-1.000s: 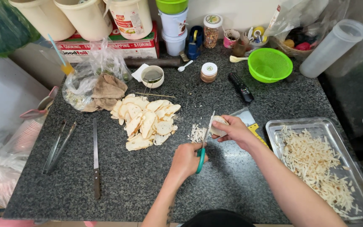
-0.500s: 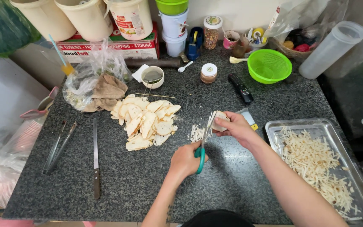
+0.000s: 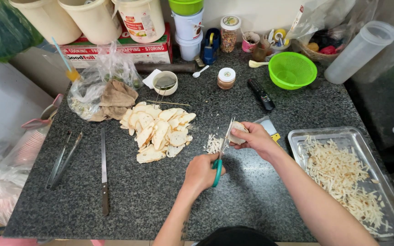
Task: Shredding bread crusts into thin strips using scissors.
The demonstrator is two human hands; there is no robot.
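Note:
My left hand [image 3: 201, 172] grips green-handled scissors [image 3: 221, 155], blades pointing up and away. My right hand [image 3: 251, 138] holds a pale slice [image 3: 238, 132] against the blades. Below the blades a small heap of cut pale strips [image 3: 214, 144] lies on the dark granite counter [image 3: 160, 200]. To the left sits a pile of whole pale slices [image 3: 158, 130]. A metal tray [image 3: 297, 139] at the right holds many cut strips [image 3: 343, 175].
A long knife [image 3: 103, 169] and metal tongs [image 3: 62, 158] lie at the left. A plastic bag [image 3: 101, 86] with a brown cloth, a small cup [image 3: 165, 82], a remote [image 3: 261, 94], a green colander [image 3: 292, 69] and jars stand at the back.
The hands stay at the same spot; the scissors blades and the held slice shift slightly as the cutting goes on. Nothing else moved.

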